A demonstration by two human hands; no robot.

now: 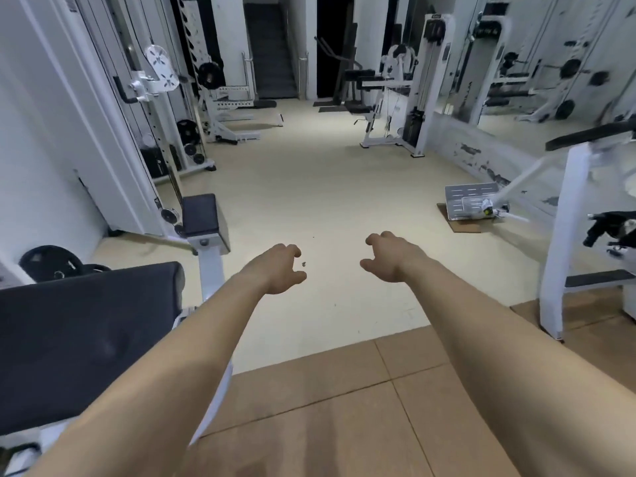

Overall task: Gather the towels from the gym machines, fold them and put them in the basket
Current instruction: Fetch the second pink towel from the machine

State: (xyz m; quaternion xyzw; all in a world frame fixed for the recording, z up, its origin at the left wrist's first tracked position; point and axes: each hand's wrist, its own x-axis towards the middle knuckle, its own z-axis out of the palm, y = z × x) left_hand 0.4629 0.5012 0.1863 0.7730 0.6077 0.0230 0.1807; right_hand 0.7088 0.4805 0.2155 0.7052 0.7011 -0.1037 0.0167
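Head view, the only view. Gym room, pale floor (pixel 327 187) ahead, brown tiles underfoot.

- Left hand (pixel 278 270) and right hand (pixel 389 258) both stretched forward over the floor, apart from each other, fingers loosely curled, nothing held in either
- Black padded seat (pixel 86 332) at lower left, smaller black pad (pixel 199 215) beyond it; both bare on the parts that show
- Weight plate (pixel 51 263) leaning by the left wall
- White machine frame (pixel 564 235) close on the right, tilted footplate (pixel 471 201) on the floor past it
- Cable machine (pixel 413 98) far across the room; a pale shape (pixel 399 60) near its top could be a draped towel or part of the machine, too blurred to tell
- Mirror (pixel 550 63) on the right wall repeats more machines

No towel plainly in view anywhere, and no basket in view.

Judgement: either the gathering has not started or the person is between pickups. With both hands free and nothing folded in sight, finding, folding and loading the basket all appear to remain. Likely next is a walk toward the far machines to check them
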